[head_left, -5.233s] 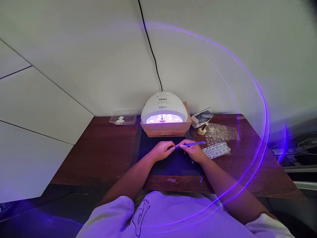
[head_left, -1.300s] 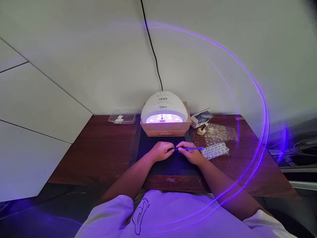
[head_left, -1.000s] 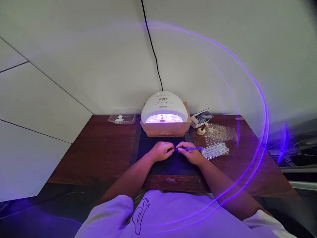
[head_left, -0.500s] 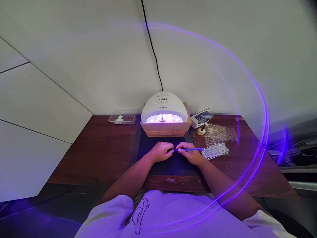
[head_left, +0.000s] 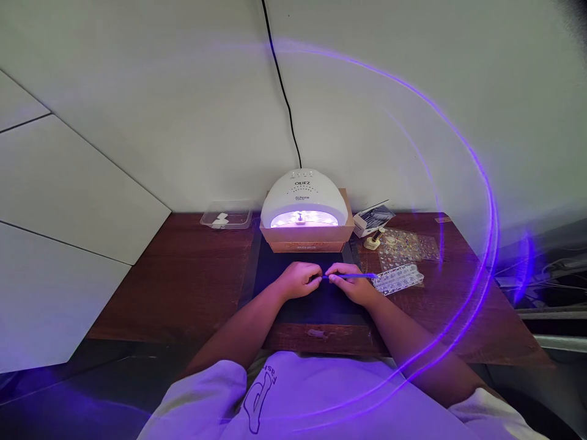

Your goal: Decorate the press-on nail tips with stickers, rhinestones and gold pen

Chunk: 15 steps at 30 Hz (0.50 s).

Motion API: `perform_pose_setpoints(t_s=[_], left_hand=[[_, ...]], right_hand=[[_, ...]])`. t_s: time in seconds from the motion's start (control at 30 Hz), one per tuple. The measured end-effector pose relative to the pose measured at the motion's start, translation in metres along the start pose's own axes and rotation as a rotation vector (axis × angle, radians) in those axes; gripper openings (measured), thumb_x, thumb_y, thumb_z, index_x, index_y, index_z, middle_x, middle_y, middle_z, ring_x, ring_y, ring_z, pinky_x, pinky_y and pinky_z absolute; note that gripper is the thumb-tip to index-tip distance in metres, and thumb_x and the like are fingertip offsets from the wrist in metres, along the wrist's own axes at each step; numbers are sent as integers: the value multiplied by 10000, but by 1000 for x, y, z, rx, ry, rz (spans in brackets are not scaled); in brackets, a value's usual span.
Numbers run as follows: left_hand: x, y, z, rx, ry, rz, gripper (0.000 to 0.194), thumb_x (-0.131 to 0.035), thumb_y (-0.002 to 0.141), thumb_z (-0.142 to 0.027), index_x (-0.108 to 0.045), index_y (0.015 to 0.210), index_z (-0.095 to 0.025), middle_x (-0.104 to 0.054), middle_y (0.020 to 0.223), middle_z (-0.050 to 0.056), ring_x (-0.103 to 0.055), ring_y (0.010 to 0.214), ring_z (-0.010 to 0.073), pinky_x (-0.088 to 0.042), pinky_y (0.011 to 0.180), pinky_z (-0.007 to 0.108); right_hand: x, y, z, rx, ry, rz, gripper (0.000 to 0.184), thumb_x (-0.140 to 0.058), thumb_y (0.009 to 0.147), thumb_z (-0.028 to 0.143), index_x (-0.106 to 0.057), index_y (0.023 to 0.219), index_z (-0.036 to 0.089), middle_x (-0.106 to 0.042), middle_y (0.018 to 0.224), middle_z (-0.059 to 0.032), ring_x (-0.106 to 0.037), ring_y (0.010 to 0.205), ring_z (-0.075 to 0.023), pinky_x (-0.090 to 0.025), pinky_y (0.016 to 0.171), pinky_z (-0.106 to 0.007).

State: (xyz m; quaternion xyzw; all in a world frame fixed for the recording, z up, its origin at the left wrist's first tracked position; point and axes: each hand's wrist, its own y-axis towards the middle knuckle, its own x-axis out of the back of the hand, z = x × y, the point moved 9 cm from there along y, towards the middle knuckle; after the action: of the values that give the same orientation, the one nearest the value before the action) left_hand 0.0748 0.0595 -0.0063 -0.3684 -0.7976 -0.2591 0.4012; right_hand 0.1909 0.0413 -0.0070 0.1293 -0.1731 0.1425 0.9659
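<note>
A thin blue pen-like stick (head_left: 360, 275) lies level across my right hand (head_left: 347, 282), whose thumb and fingers are closed on it. Its left end meets the curled fingers of my left hand (head_left: 299, 280), which seem to pinch it; the very tip is hidden there. Both hands rest close together over a dark mat (head_left: 302, 310). Just beyond them a white nail lamp (head_left: 300, 189) sits in a brown cardboard box (head_left: 307, 237), glowing violet inside. A small piece on a stand (head_left: 300, 218) shows in the lamp's lit opening.
Right of my hands lie a clear compartment case (head_left: 398, 279), a sheet of small decorations (head_left: 408, 245), a small gold-coloured stand (head_left: 373, 241) and a white printed box (head_left: 373, 219). A clear plastic tray (head_left: 227, 215) with white pieces stands left. A black cable (head_left: 285, 98) runs up the wall.
</note>
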Motion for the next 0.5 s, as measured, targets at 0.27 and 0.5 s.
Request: perform_pose_setpoints(t_s=[0.27, 0.5], left_hand=[[1, 0, -1, -8, -5, -5, 125, -542, 910, -246, -641, 857, -192, -692, 795, 13, -626, 715, 130, -407, 655, 232], [1, 0, 0, -8, -8, -7, 131, -535, 911, -254, -641, 864, -193, -685, 795, 16, -618, 711, 130, -408, 656, 234]], right_hand=[[0, 0, 1, 23, -4, 0, 198, -581, 914, 353, -701, 876, 201, -714, 799, -35, -626, 734, -163, -493, 716, -300], [1, 0, 2, 64, -2, -17, 239, -562, 935, 398, -693, 886, 204, -696, 834, -49, -625, 788, -180, -488, 749, -325]])
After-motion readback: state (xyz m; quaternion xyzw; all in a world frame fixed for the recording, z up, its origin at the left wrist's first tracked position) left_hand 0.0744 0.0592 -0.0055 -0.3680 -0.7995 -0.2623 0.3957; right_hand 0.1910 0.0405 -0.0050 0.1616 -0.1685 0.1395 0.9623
